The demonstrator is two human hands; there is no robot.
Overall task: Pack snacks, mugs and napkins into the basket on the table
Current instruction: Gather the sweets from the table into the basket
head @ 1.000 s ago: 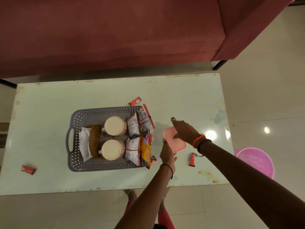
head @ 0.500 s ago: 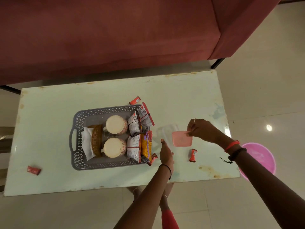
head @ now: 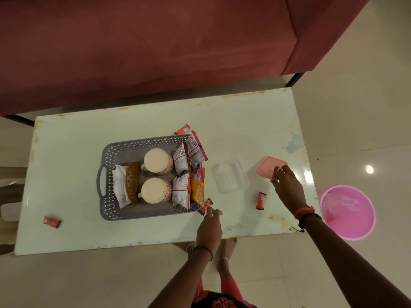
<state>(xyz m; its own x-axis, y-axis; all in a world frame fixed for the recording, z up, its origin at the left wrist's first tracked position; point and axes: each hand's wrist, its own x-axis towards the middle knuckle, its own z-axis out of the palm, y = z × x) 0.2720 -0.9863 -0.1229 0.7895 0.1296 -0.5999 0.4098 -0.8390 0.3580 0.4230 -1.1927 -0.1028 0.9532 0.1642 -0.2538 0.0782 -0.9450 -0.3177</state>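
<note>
The right hand [head: 287,187] had its fingertips [head: 279,172] pinched on the near edge of a pink lid [head: 269,166], which lay flat on the table [head: 66,152] at the far right. The left hand [head: 209,227] hovered with fingers [head: 213,212] loosely spread, their tips just beside a small red wrapper [head: 205,205] hanging over the basket's near right corner; whether they touched it I could not tell. Between the hands sat a clear tub [head: 230,176], open, and a small red item [head: 260,201]. The basket [head: 106,156], grey and perforated, stood mid-table holding two cream mugs [head: 158,162] upside down, a white napkin [head: 119,187] under a brown wicker piece at its left, and snack packets [head: 182,190] at its right. One red sweet [head: 52,221] lay well apart at the near left, another [head: 182,129] just beyond the basket.
</note>
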